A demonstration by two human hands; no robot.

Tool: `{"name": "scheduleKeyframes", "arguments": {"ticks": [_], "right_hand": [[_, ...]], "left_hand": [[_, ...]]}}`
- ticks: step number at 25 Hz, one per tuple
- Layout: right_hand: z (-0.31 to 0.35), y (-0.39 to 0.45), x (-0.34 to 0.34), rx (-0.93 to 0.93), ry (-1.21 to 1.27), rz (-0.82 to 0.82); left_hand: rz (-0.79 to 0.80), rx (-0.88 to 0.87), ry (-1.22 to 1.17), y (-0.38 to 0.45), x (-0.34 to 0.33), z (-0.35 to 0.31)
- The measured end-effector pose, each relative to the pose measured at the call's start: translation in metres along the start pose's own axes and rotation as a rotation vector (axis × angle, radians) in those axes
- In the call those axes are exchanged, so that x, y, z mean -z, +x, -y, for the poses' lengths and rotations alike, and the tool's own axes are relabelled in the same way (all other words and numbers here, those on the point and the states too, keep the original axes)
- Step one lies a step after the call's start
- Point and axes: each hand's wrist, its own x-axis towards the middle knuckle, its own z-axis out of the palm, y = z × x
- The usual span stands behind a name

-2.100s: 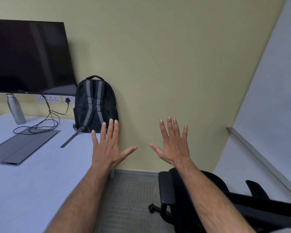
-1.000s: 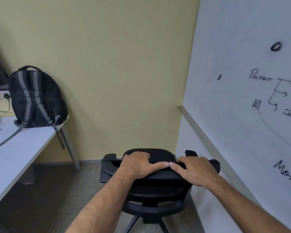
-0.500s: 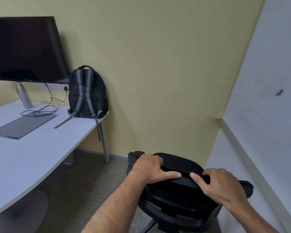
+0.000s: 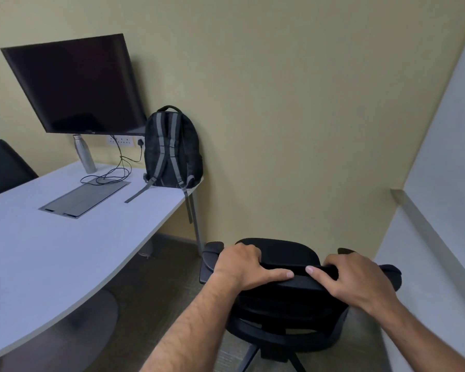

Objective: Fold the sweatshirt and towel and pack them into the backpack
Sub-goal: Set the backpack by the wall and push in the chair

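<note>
I see the big white table (image 4: 51, 253) w/ the backpack (image 4: 172, 149) standing at its far corner by the wall, well apart from me. No sweatshirt or towel in view. My left hand (image 4: 242, 269) & right hand (image 4: 357, 280) are curled tight over the chair (image 4: 285, 302) back. I think: roll it slow, keep both grips even, clear the table leg.

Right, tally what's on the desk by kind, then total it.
Backpack: 1
Metal water bottle: 1
Black cable: 1
Total: 3, on the white desk. No sweatshirt or towel in view.
</note>
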Motion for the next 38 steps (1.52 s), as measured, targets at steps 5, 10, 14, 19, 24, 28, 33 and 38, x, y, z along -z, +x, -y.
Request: {"name": "scheduleKeyframes", "arguments": {"ticks": [5,10,14,19,24,28,33,38], "right_hand": [[0.026,0.048,-0.019,0.129,0.089,0.042],[0.068,0.1,-0.036,0.281,0.147,0.138],[0.105,0.144,-0.054,0.374,0.183,0.222],[0.15,0.2,-0.072,0.501,0.196,0.296],[0.197,0.255,-0.092,0.626,0.205,0.321],[0.229,0.302,-0.11,0.702,0.217,0.361],[0.262,0.352,-0.134,0.779,0.201,0.4],[0.28,0.4,-0.155,0.862,0.222,0.4]], "left_hand": [[-0.026,0.154,-0.057,-0.001,0.005,0.037],[-0.096,0.248,-0.082,-0.008,0.006,0.081],[-0.145,0.351,-0.061,-0.009,0.013,0.114],[-0.198,0.479,-0.088,-0.001,0.019,0.153],[-0.234,0.593,-0.078,0.016,0.027,0.199],[-0.225,0.669,-0.069,0.037,0.034,0.231],[-0.238,0.761,-0.065,0.058,0.039,0.262],[-0.265,0.85,-0.049,0.087,0.041,0.276]]}}
